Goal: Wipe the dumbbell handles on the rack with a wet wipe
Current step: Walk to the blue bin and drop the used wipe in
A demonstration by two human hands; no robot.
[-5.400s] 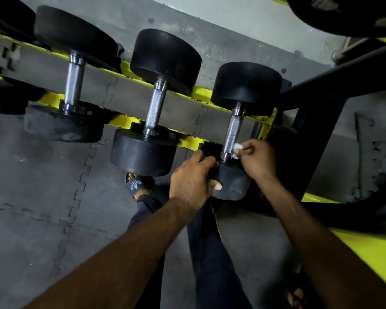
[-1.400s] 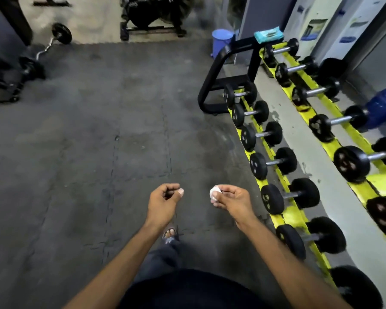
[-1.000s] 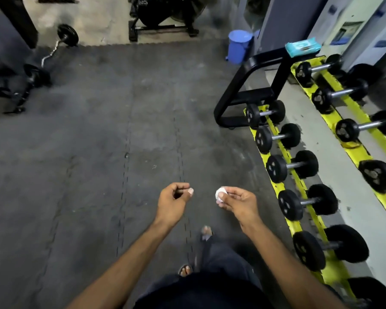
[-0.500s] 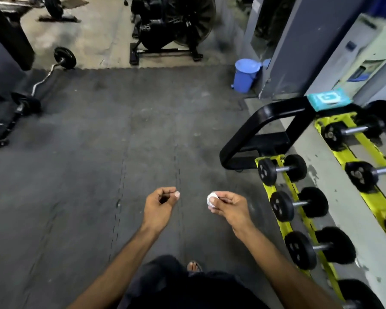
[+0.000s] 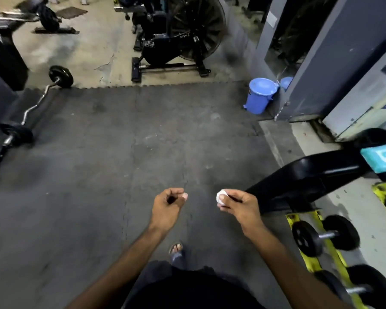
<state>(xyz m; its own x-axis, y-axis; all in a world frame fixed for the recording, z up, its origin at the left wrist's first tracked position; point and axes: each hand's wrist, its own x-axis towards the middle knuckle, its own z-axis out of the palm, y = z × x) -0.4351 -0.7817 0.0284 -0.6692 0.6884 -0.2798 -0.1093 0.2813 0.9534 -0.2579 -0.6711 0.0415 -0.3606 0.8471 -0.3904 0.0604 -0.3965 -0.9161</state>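
My right hand [image 5: 237, 205] pinches a balled-up white wet wipe [image 5: 220, 196] in its fingertips, out in front of me above the floor mat. My left hand [image 5: 167, 206] hangs beside it with fingers curled and nothing in them. The yellow and black dumbbell rack [image 5: 308, 172] stands at the right, apart from both hands. Two small black dumbbells [image 5: 325, 236] with steel handles lie on its lower rail. A teal wet wipe pack [image 5: 380, 158] lies on the rack's top end.
A blue lidded bin [image 5: 260, 94] stands by the grey wall at the far right. A black exercise bike [image 5: 176, 39] is at the back. A curl bar with plates [image 5: 29, 108] lies at the left. Dark rubber mat [image 5: 120, 152] spreads ahead.
I have left the dumbbell I was wiping and walked along the rack toward its end. The bin and bike have come closer. The wipe stays in my right hand.
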